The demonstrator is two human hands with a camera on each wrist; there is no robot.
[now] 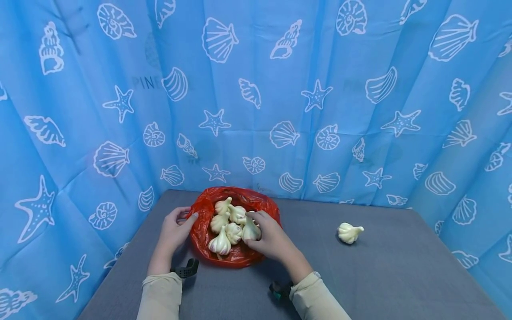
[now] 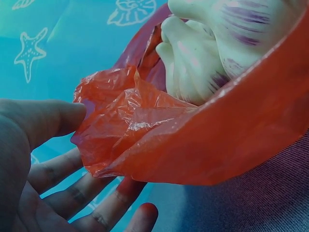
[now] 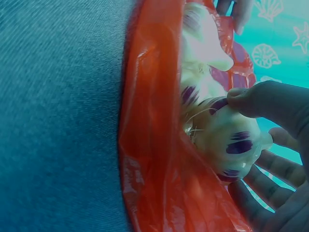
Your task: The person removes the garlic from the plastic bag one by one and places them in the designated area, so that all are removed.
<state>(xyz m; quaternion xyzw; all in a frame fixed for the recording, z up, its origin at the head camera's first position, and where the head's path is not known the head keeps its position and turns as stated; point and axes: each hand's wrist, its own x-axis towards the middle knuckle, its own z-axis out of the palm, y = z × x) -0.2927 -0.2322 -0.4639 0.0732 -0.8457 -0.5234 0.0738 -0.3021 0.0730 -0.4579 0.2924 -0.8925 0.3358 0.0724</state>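
A red plastic bag (image 1: 236,263), its mouth spread wide, holds several garlic bulbs (image 1: 220,243), pale with purple streaks. At its left rim, my left hand (image 1: 176,231) has the crinkled plastic (image 2: 125,106) between thumb and fingers, as the left wrist view shows. Inside the right part of the bag, my right hand (image 1: 270,235) holds a garlic bulb (image 3: 231,140). The thumb lies on one side of this bulb and the fingers on the other. Other bulbs touch it in the bag.
A single garlic bulb (image 1: 349,233) lies on the grey tabletop (image 1: 392,275), well right of the bag. Behind and at both sides hangs a blue curtain (image 1: 256,111) with white shell and starfish prints. Dark straps (image 1: 187,268) sit at the wrists.
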